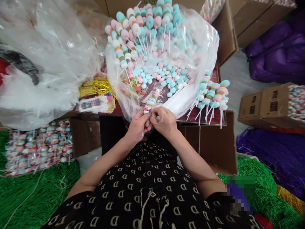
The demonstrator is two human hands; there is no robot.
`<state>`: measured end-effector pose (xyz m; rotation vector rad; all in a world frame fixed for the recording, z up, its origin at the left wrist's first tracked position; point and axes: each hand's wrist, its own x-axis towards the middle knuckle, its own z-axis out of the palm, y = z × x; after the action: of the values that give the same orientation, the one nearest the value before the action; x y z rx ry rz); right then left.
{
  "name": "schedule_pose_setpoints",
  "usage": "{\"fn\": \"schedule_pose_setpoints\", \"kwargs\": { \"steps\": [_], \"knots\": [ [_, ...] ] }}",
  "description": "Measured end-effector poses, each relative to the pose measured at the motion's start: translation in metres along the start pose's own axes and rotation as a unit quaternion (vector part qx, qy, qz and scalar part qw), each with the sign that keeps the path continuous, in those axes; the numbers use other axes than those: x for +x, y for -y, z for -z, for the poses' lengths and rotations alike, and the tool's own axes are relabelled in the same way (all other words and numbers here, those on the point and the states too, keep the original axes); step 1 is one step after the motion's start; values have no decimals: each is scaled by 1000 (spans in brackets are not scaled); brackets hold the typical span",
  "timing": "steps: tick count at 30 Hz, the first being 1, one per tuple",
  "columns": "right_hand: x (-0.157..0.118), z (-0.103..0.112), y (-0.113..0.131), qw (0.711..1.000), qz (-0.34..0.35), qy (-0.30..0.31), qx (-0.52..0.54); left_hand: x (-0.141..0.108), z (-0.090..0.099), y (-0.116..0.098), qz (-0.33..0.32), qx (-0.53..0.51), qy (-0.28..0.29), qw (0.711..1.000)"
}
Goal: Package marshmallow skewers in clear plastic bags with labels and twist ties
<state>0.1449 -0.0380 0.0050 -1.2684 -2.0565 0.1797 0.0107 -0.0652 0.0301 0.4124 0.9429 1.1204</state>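
A candy skewer (152, 99) of stacked pastel pieces stands in a clear printed wrapper, pointing away from me. My left hand (137, 126) is closed around its lower end, and a bit of white stick shows below the fingers. Thumb and forefinger of my right hand (166, 122) are pinched together at the base of the wrapper; what lies between them is too small to make out. Beyond the hands, loose pink, blue and white candies (171, 75) lie in a big clear plastic bag (206, 41), with ring gummies (134, 83) on the left and white sticks (180, 99) on the right.
Unwrapped skewers (147, 24) are heaped at the back, others (213, 93) at the table's right edge. Gold twist ties (97, 86) and flat printed wrappers (96, 103) lie left. Below left is a box of wrapped skewers (41, 148); an open carton (218, 143) stands below right.
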Motion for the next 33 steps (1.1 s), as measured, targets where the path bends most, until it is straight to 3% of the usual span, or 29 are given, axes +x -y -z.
{"fn": "schedule_pose_setpoints", "kwargs": {
  "steps": [5,12,17,22,28,33],
  "knots": [
    [-6,-6,-1,1000,-10,-25,6,1,-1,-2,-20,-23,-44,999],
    [-3,-8,0,991,-92,-29,97,-1,4,-14,70,-54,55,995],
    [-4,-4,-2,994,-60,-32,91,-1,5,-16,103,-63,92,988],
    [-6,-2,-8,993,-4,-26,119,2,6,-11,64,-42,81,994],
    [-6,7,-4,984,-26,-42,170,4,3,-3,-1,55,25,998],
    [-4,8,-4,989,-39,-25,143,6,3,3,-37,155,-7,987]
  ]
}}
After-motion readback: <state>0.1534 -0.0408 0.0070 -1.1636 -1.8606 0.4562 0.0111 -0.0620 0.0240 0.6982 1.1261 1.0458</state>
